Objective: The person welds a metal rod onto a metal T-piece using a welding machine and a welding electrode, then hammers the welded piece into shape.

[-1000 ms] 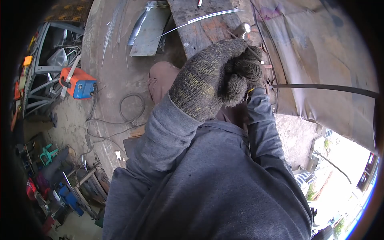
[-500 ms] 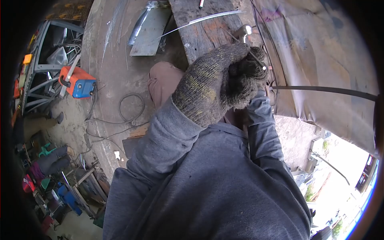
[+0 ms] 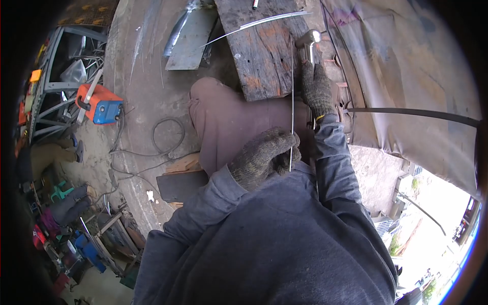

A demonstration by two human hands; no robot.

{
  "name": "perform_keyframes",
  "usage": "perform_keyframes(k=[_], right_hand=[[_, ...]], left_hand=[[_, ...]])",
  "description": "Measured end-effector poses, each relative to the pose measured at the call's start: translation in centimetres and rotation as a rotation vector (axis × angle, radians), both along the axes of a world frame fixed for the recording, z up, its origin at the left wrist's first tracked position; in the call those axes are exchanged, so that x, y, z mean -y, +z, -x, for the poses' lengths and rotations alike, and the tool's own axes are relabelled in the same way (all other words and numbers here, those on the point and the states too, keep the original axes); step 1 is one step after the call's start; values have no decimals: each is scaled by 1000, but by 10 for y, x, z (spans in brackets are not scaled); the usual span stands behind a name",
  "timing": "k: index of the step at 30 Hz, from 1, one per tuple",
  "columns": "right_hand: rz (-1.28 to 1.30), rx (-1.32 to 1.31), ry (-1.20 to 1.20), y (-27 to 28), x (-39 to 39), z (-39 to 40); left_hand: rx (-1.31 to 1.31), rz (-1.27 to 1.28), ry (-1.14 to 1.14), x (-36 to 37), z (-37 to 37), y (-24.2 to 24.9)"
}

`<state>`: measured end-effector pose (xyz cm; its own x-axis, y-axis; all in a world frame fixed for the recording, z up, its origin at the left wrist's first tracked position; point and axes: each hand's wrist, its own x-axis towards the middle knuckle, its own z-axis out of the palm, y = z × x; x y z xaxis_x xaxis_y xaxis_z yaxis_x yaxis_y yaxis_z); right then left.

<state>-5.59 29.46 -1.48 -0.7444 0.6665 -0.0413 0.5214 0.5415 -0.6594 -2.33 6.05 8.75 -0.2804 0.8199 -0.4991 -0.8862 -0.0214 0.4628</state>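
Note:
My left hand [image 3: 264, 155], in a dark knitted glove, is closed around the lower part of a thin metal rod [image 3: 292, 96] in front of my chest. The rod points away from me, its far end reaching over a worn wooden plank [image 3: 254, 46]. My right hand [image 3: 317, 94], gloved too, is wrapped around the handle of a hammer. The hammer's metal head [image 3: 306, 40] is beyond my fingers, beside the plank's right edge. Several thin bright rods [image 3: 267, 19] lie across the plank near a marker [image 3: 255, 4].
A bent metal sheet [image 3: 188, 51] lies left of the plank. An orange and blue machine [image 3: 105, 108] stands on the floor, near a looped cable [image 3: 170, 134]. A stained tarp [image 3: 401, 86] hangs at right. Metal racking [image 3: 48, 84] and other people's legs [image 3: 66, 206] are at left.
My left hand has drawn back toward my chest with the rod, away from my right hand, uncovering the right hand and hammer. The rod now points straight away from me.

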Motion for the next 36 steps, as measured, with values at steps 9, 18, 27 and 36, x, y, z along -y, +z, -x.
perform_keyframes(k=[9,18,27,36], right_hand=[[-183,71,33,29,7,-2],[-426,52,213,16,13,1],[356,-409,430,142,38,-89],[-29,-396,823,188,57,-119]], left_hand=[[-136,-32,28,29,8,38],[-75,-149,-74,26,12,60],[-168,-142,0,7,14,44],[-418,-131,73,7,8,19]])
